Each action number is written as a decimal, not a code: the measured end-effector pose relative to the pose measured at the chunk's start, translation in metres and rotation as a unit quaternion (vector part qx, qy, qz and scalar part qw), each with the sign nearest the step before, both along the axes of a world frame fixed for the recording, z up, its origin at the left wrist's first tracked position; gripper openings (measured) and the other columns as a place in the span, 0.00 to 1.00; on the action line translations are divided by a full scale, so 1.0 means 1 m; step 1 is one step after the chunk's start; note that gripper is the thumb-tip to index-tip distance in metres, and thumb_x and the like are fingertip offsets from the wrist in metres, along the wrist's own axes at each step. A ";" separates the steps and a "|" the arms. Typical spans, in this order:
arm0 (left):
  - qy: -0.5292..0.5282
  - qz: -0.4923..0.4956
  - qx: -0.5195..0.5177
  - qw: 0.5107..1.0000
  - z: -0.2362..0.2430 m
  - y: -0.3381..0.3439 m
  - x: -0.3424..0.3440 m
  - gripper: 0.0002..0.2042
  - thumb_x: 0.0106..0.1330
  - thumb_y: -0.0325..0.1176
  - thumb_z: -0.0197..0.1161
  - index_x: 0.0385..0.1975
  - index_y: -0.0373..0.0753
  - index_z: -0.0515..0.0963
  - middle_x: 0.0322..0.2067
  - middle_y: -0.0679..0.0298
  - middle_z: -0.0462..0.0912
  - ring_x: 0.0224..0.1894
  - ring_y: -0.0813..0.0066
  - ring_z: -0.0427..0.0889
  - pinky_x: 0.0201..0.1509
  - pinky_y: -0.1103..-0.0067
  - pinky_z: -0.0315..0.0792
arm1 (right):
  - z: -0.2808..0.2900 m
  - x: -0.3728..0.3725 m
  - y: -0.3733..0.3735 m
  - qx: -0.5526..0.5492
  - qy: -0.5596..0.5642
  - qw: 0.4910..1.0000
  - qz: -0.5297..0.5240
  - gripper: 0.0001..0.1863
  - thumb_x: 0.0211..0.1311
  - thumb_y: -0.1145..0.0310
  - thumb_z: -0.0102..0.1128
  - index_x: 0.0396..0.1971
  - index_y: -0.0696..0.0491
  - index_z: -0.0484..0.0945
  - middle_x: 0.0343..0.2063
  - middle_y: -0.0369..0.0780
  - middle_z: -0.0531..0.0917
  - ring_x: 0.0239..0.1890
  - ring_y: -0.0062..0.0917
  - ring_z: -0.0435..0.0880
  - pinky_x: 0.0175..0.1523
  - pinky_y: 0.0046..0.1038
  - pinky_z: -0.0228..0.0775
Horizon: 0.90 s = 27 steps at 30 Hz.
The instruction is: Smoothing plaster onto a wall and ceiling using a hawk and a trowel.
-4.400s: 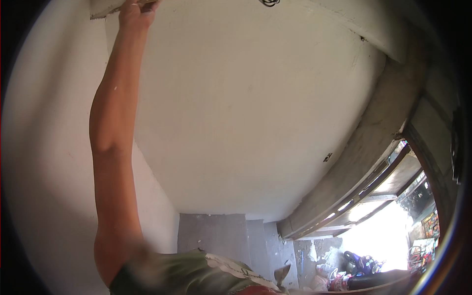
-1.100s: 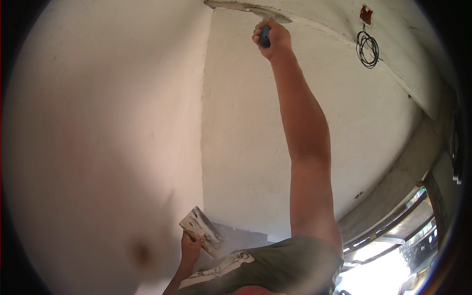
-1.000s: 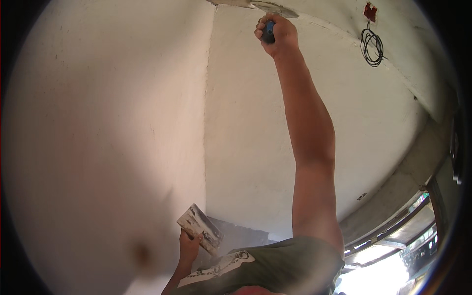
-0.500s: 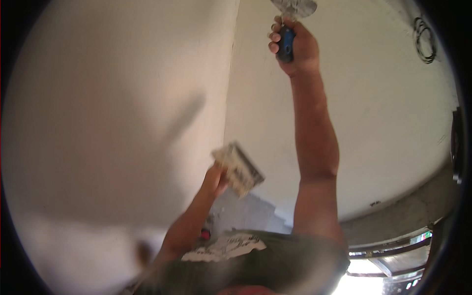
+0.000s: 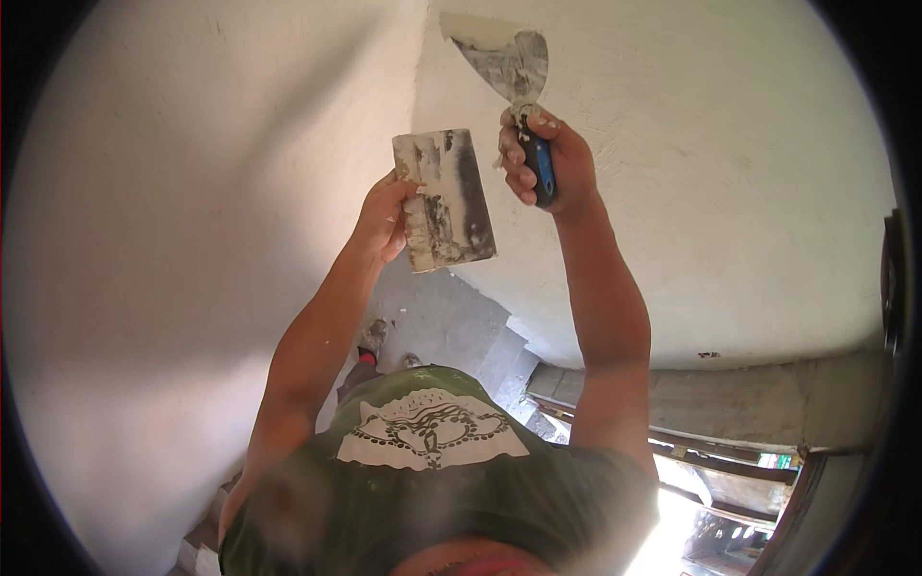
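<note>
My right hand [image 5: 567, 163] is wrapped round the black and blue handle of a putty knife [image 5: 509, 67], its wide metal blade pointing up. The blade lies at the pale wall near the corner, beside a beige smear of putty [image 5: 475, 29]. Lower and to the left, my left hand [image 5: 384, 219] grips a flat rectangular board [image 5: 444, 197] by its left edge. Beige putty and dark streaks cover the board's face. Some putty sticks to my right fingers and to the neck of the knife.
Two pale walls meet in a corner: a left wall [image 5: 192, 221] with a shadow on it and a right wall [image 5: 749, 211]. Below lies the grey floor [image 5: 451, 312], with my feet on it. A concrete ledge [image 5: 730, 398] and a bright opening [image 5: 672, 528] are at the lower right.
My right hand has come down and slightly left with the putty knife, whose whole blade now shows. My left hand has risen with the board, which has turned more upright.
</note>
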<state>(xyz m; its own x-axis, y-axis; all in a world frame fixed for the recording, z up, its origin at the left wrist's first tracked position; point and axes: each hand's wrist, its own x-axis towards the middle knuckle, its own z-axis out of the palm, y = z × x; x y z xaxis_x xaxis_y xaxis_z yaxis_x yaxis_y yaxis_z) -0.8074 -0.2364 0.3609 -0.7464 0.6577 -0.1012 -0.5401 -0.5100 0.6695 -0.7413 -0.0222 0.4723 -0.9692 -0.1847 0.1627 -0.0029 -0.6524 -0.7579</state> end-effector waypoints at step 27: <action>-0.166 -0.114 -0.011 0.979 0.016 -0.003 0.012 0.20 0.61 0.36 0.50 0.49 0.30 0.74 0.37 0.52 0.84 0.33 0.62 0.87 0.39 0.65 0.85 | -0.043 0.063 0.023 0.534 0.114 0.778 -0.311 0.14 0.62 0.73 0.60 0.47 0.57 0.75 0.28 0.38 0.78 0.29 0.22 0.78 0.35 0.26 0.74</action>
